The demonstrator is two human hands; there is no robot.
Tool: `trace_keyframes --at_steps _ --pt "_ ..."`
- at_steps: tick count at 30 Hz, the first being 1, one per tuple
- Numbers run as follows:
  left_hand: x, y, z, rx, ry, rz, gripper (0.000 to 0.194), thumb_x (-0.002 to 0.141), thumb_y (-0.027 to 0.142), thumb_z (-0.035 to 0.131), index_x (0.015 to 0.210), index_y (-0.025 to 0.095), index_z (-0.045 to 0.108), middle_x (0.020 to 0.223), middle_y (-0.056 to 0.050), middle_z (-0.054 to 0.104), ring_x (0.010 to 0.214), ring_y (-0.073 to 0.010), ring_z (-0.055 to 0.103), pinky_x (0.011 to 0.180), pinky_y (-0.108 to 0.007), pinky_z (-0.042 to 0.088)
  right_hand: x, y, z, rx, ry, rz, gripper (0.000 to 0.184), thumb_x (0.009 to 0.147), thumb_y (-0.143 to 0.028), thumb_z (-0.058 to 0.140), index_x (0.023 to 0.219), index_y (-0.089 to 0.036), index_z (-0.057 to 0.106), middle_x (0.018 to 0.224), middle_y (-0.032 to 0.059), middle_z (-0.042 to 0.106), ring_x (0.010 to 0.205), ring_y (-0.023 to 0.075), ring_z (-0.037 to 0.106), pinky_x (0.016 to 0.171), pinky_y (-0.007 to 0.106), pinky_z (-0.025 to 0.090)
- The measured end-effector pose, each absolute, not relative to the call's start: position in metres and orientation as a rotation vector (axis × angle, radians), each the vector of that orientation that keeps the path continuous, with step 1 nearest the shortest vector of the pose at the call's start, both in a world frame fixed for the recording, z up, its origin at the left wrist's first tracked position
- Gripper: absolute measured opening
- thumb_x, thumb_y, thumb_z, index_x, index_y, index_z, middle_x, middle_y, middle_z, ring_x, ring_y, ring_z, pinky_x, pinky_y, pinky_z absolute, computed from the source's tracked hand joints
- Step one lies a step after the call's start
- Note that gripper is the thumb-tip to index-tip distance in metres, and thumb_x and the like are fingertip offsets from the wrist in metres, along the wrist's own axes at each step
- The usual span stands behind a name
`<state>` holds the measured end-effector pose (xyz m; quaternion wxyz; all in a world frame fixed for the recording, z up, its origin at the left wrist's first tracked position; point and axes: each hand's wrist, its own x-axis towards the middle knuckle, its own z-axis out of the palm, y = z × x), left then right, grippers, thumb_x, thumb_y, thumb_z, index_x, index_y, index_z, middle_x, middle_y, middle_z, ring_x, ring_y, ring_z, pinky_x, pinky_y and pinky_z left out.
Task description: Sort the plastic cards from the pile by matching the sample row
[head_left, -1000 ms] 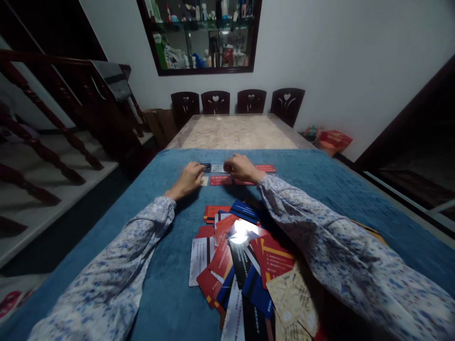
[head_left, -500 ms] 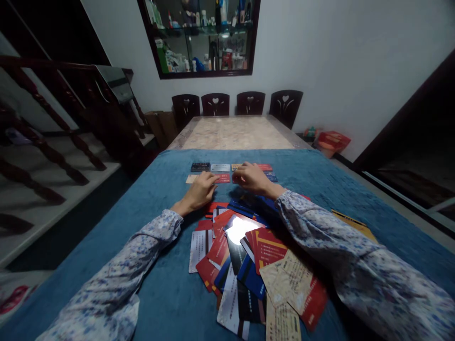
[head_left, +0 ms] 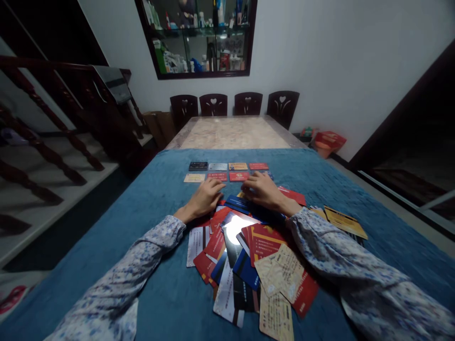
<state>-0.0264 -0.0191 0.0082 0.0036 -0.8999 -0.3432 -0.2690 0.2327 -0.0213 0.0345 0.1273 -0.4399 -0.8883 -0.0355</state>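
Left hand (head_left: 205, 198) and right hand (head_left: 266, 192) have drawn back, fingers curled, grip unclear; the uncovered red card (head_left: 238, 176) looks placed.

Right hand (head_left: 263, 190) partly hides blue card (head_left: 269, 175); cabinet (head_left: 204, 75) top cut off.

Cloth (head_left: 170, 298) blue; sleeves (head_left: 124, 279) white, blue-flowered; card pile (head_left: 249, 270) red, blue, cream.
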Motion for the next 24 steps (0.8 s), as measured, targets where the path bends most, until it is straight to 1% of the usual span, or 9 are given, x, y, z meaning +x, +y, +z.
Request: trace_keyframes --at_steps 7,12,15,19,24 --pt "-0.020 -0.028 0.010 -2.915 -1.007 -0.772 0.029 0.097 0.019 0.057 0.125 0.020 0.066 0.124 -0.013 0.068 0.115 -0.0269 0.057 0.103 -0.048 0.050 0.240 -0.033 0.034 -1.239 -2.599 -0.018 0.024 0.096 -0.032 0.060 0.112 -0.024 0.075 0.111 0.0121 0.074 0.108 0.0281 0.053 0.084 0.039 0.034" --pt "-0.016 -0.033 0.012 -2.978 -0.968 -0.722 0.028 0.098 0.019 0.055 0.124 0.019 0.066 0.126 -0.012 0.068 0.117 -0.0263 0.054 0.106 -0.048 0.048 0.241 -0.041 0.037 -1.244 -2.643 0.007 0.028 0.095 -0.037 0.062 0.117 -0.026 0.075 0.115 0.0127 0.073 0.110 0.0296 0.053 0.084 0.040 0.036" --pt "-0.016 -0.036 0.013 -3.017 -0.981 -0.674 0.031 0.098 0.019 0.054 0.127 0.020 0.064 0.130 -0.011 0.066 0.120 -0.0266 0.052 0.108 -0.050 0.046 0.243 -0.044 0.039 -1.211 -2.688 0.039 0.034 0.093 -0.041 0.065 0.122 -0.025 0.073 0.118 0.0128 0.072 0.112 0.0307 0.053 0.085 0.040 0.037" --pt "-0.015 -0.039 0.014 -3.049 -1.040 -0.574 0.033 0.098 0.021 0.056 0.130 0.017 0.063 0.135 -0.013 0.065 0.123 -0.0291 0.050 0.110 -0.054 0.043 0.244 -0.046 0.042 -1.185 -2.742 0.088 0.041 0.093 -0.044 0.066 0.127 -0.022 0.071 0.122 0.0138 0.071 0.115 0.0322 0.052 0.087 0.041 0.037" --pt "-0.013 -0.040 0.015 -3.076 -1.113 -0.493 0.033 0.097 0.022 0.058 0.129 0.019 0.064 0.137 -0.012 0.065 0.125 -0.0301 0.050 0.110 -0.056 0.041 0.242 -0.050 0.046 -1.203 -2.783 0.125 0.044 0.091 -0.048 0.068 0.126 -0.022 0.071 0.123 0.0135 0.071 0.114 0.0318 0.053 0.087 0.041 0.037"
